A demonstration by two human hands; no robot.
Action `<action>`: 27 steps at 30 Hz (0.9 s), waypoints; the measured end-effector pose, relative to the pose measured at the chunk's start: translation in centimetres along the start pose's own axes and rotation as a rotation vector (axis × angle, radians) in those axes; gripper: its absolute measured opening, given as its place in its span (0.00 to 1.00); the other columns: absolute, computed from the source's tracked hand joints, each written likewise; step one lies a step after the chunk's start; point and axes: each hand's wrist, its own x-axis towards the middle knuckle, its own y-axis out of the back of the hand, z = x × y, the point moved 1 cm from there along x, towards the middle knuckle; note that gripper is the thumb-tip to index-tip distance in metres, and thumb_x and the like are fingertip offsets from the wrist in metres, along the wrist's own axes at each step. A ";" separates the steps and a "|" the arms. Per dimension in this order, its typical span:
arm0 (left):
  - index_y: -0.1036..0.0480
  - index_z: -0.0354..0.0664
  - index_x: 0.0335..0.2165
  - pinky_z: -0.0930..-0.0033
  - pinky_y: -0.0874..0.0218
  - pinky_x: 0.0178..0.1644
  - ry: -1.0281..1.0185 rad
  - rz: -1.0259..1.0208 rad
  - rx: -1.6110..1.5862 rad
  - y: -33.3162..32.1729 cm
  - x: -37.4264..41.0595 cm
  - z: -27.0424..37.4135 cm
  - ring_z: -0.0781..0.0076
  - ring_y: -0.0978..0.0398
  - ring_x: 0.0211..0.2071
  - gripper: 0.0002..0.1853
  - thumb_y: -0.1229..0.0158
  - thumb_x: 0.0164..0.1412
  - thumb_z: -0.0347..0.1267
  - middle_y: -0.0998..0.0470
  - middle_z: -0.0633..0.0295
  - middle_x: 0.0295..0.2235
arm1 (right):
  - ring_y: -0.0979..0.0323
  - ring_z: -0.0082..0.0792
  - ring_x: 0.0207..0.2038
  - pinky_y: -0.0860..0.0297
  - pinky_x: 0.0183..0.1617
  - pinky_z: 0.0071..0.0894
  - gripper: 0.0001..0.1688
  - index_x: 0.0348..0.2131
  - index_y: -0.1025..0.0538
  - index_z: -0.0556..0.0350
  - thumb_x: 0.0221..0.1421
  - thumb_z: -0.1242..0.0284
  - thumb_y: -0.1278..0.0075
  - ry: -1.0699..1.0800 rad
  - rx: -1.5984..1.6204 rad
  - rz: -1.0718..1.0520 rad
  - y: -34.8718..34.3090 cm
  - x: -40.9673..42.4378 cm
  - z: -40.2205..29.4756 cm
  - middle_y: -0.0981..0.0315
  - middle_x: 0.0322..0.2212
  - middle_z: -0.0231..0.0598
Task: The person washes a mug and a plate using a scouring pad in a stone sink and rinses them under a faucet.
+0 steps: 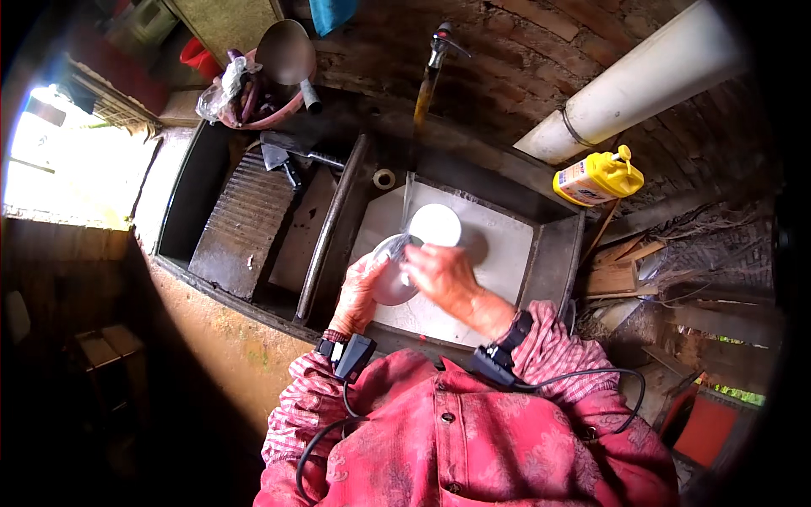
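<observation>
My left hand point(358, 291) grips the rim of a light-coloured bowl point(394, 288), tilted under a thin stream of water from the tap point(437, 54). Over the bowl's inside, my right hand point(440, 272) rests with bent fingers; whether it pinches something there is blurred. Just beyond the right fingers, a round white bowl or dish point(435, 225) sits in the right basin of the stone sink point(557, 253). Both wrists wear dark strapped devices with cables.
In the left basin lie a ribbed washboard slab point(244, 222), a cleaver point(275, 156) and other metal tools. A pink basin point(279, 117) with eggplants, a plastic bag and a metal ladle stands behind. A yellow pump bottle point(592, 179) sits at the right rear, near a thick white pipe point(608, 108).
</observation>
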 end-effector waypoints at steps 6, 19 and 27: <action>0.28 0.35 0.43 0.79 0.37 0.41 0.051 -0.031 0.182 -0.5 -1.4 -0.3 0.82 0.28 0.35 0.18 0.40 0.56 0.35 0.24 0.66 0.36 | 0.28 0.45 0.24 0.33 0.25 0.42 0.07 0.23 0.26 0.54 0.49 0.70 0.48 -0.060 0.148 0.038 -0.1 -0.3 2.7 0.29 0.20 0.43; 0.29 0.33 0.43 0.77 0.37 0.42 -0.105 -0.041 0.688 -1.9 -1.6 1.1 0.81 0.29 0.36 0.18 0.40 0.51 0.22 0.23 0.67 0.34 | 0.29 0.44 0.20 0.33 0.22 0.40 0.11 0.20 0.30 0.53 0.51 0.68 0.48 -0.078 0.132 0.056 0.1 -0.9 0.9 0.31 0.16 0.43; 0.27 0.33 0.40 0.75 0.37 0.41 -0.368 -0.160 0.885 -2.2 -0.6 0.5 0.76 0.27 0.34 0.16 0.40 0.48 0.19 0.23 0.62 0.32 | 0.38 0.25 0.16 0.40 0.21 0.32 0.13 0.20 0.28 0.62 0.53 0.71 0.47 -0.393 0.433 0.046 2.2 0.0 3.8 0.34 0.13 0.44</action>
